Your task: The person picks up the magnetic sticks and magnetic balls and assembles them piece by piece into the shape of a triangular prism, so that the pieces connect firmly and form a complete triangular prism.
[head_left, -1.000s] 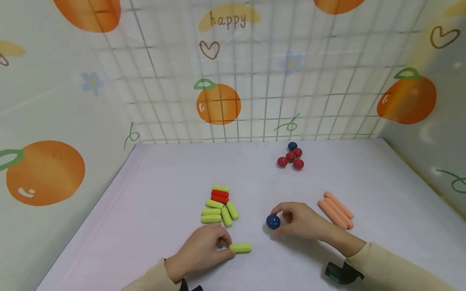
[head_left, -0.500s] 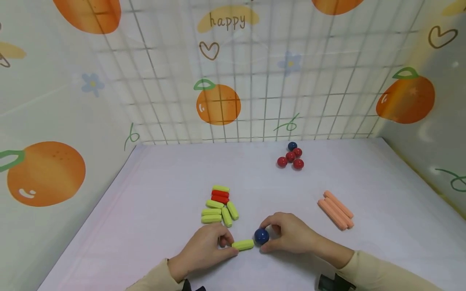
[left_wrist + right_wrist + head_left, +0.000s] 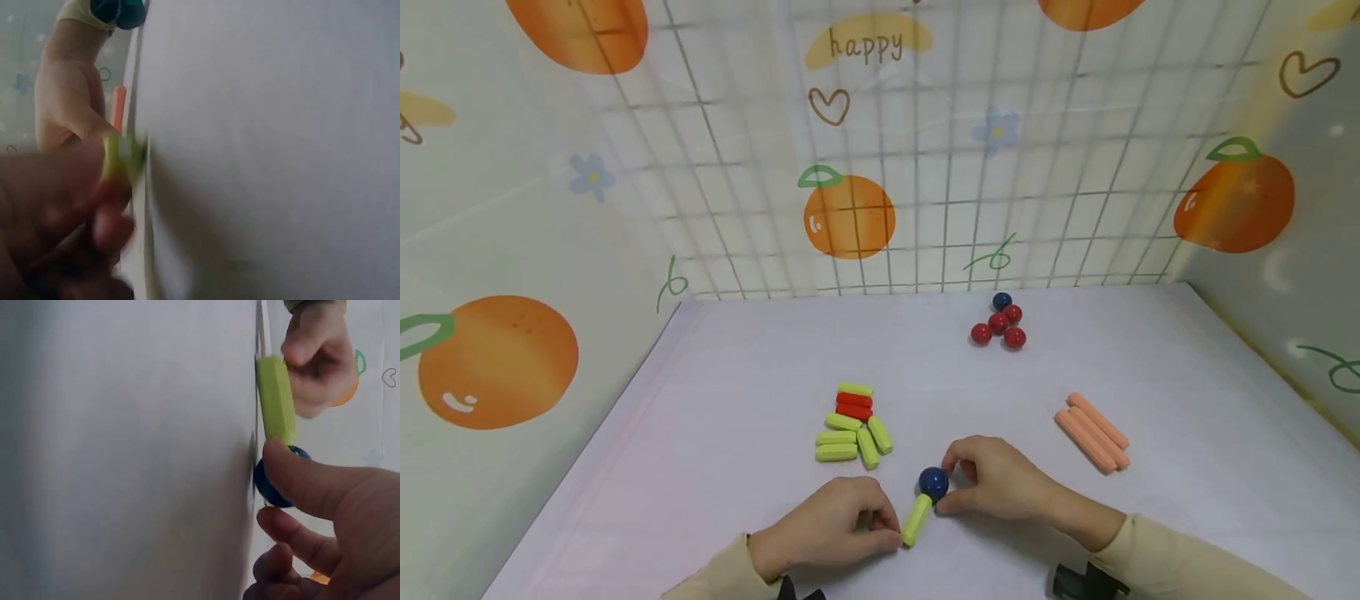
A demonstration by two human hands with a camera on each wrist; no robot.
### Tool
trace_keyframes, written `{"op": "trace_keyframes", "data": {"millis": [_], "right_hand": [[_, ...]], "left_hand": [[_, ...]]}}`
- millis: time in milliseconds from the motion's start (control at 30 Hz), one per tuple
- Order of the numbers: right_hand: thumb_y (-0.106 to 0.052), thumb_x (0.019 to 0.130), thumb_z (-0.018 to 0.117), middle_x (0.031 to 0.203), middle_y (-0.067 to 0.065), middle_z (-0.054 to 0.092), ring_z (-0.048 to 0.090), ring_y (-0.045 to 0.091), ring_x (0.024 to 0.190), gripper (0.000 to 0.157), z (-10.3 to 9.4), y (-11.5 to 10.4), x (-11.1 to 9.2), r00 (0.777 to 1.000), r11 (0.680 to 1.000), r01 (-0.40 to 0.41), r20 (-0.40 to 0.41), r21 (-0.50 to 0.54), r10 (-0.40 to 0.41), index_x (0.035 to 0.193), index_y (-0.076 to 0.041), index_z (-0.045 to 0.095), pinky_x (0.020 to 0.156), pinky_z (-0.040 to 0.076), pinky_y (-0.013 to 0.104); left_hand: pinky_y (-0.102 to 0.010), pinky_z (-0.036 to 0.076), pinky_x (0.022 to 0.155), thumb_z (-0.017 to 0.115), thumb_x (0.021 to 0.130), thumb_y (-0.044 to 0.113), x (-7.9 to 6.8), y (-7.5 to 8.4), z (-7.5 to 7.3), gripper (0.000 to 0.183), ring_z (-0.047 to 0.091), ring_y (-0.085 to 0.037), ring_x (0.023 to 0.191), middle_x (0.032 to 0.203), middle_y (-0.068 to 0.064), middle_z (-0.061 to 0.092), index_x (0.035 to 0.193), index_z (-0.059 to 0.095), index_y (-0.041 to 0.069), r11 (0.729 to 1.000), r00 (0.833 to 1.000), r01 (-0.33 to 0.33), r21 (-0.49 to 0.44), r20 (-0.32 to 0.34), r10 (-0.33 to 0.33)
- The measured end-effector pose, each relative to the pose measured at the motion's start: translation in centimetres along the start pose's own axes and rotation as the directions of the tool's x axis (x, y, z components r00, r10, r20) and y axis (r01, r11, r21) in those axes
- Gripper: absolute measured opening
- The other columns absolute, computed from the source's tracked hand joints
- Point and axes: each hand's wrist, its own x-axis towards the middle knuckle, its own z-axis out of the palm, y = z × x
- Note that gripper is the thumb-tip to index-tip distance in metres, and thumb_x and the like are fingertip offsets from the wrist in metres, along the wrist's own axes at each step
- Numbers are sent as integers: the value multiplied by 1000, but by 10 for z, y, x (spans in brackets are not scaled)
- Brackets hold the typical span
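In the head view, a short yellow-green rod (image 3: pixel 917 521) slants on the table with its far end against a dark blue ball (image 3: pixel 933 483). My left hand (image 3: pixel 838 525) has its thumb and fingertips at the rod's near end, pinching it. From the right, my right hand (image 3: pixel 1000 479) holds the ball between thumb and index finger. The right wrist view shows the thumb partly covering the ball (image 3: pixel 272 487), with the rod (image 3: pixel 276 400) running from it toward the blurred left hand (image 3: pixel 319 362). The rod's end (image 3: pixel 122 156) is blurred in the left wrist view.
Several yellow-green rods (image 3: pixel 837 452) and two red rods (image 3: pixel 853 406) lie grouped beyond the left hand. Peach-coloured longer rods (image 3: pixel 1090 437) rest at the right. Farther back are several red balls (image 3: pixel 1014 337) and another blue ball (image 3: pixel 1002 302). A patterned curtain (image 3: pixel 737 167) surrounds the table.
My right hand has brought the blue ball left to the rod. The rod has swung from sideways to slanting, its near end toward me. My left hand has shifted right and slightly nearer.
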Motion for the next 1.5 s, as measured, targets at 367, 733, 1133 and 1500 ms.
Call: {"op": "trace_keyframes", "data": {"millis": [367,733,1133,1500], "right_hand": [[-27,78,82,69,-7,48,43,6,64,23,-17,9,3,998,999,-31,-60,7,32,99,-20,76,56,33,21],[-36,88,72,120,25,52,48,33,101,60,-121,109,41,871,896,-434,-213,92,443,137,-7,54,73,45,35],[-42,86,73,123,24,46,42,33,105,77,-137,146,75,886,895,-441,-126,65,446,147,-6,41,78,39,37],[-40,83,76,97,12,49,44,25,90,70,-130,147,90,899,906,-418,-111,66,423,136,-2,50,67,35,31]], "left_hand": [[-18,47,74,68,90,16,32,12,5,44,51,-9,83,116,0,55,132,60,25,915,989,-54,400,-104,104],[-25,51,86,77,84,31,31,13,3,36,58,-9,94,113,3,58,115,64,19,929,988,62,364,-151,-7],[-21,49,82,79,80,44,28,12,1,44,56,-5,92,108,7,58,114,63,20,928,992,29,371,-128,20],[-19,47,80,77,82,39,26,9,0,33,53,-2,89,106,8,57,108,66,22,943,994,60,326,-109,-26]]}}
